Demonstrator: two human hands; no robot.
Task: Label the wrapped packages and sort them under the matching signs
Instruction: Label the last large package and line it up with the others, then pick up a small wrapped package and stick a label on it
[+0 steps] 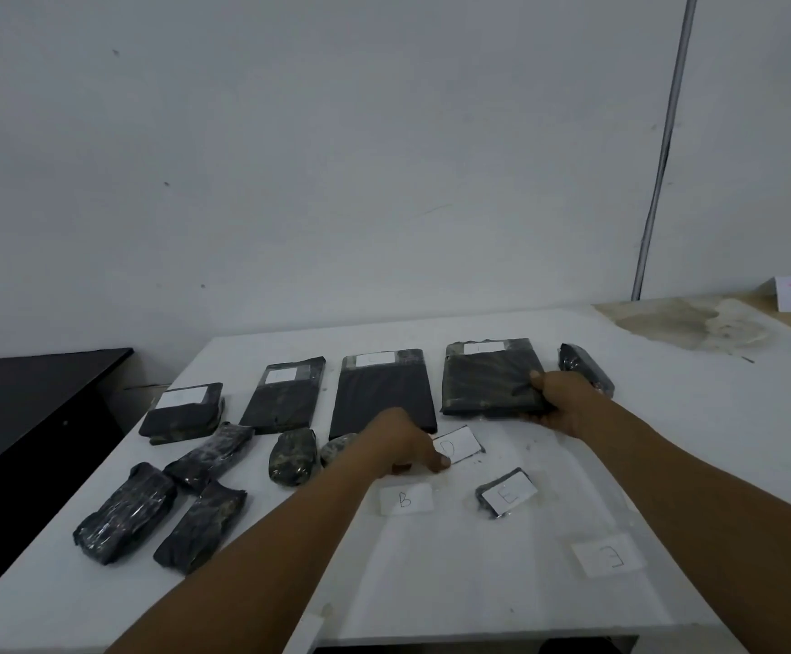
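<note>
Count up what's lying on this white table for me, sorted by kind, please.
Flat dark packages with white labels: 4
Dark bundles without labels: 6
Small package labelled E: 1
Lettered paper slips (B, D, E): 3
Total: 14

We observe both bare forearms extended forward. Our left hand [405, 443] lies knuckles up, fingers curled downward, thumb tip pressing down. Our right hand [561, 401] reaches farther, thumb on top, fingers wrapped underneath in a grip.
</note>
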